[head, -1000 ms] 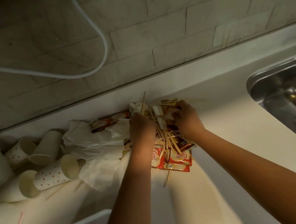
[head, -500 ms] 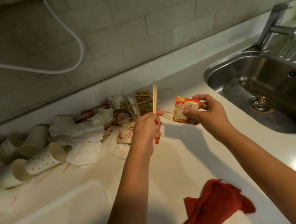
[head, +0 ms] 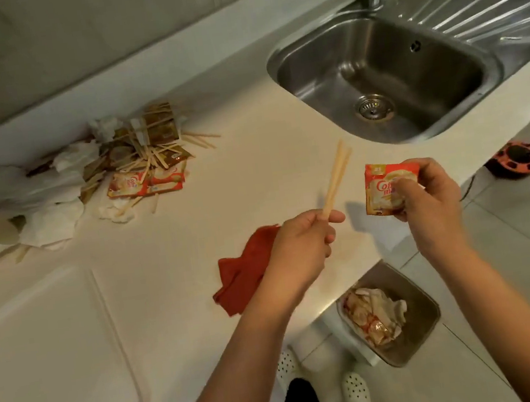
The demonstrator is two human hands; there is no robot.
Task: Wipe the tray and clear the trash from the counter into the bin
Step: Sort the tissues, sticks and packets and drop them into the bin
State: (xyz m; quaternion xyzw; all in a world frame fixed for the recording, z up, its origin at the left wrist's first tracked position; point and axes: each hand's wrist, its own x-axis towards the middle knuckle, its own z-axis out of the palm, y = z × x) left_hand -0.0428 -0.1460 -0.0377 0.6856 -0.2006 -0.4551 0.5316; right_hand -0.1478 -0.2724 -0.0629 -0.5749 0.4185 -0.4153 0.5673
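Two wooden sticks (head: 434, 166) pinched in left hand (head: 300, 246); right hand (head: 428, 196) grips a sachet (head: 387, 189).

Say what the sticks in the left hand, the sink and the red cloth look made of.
Stirrer sticks: pale and matte, thin and flat, likely wood.
Sink: brushed stainless steel, grey with soft reflections.
Red cloth: soft woven fabric, matte, lying in limp folds.
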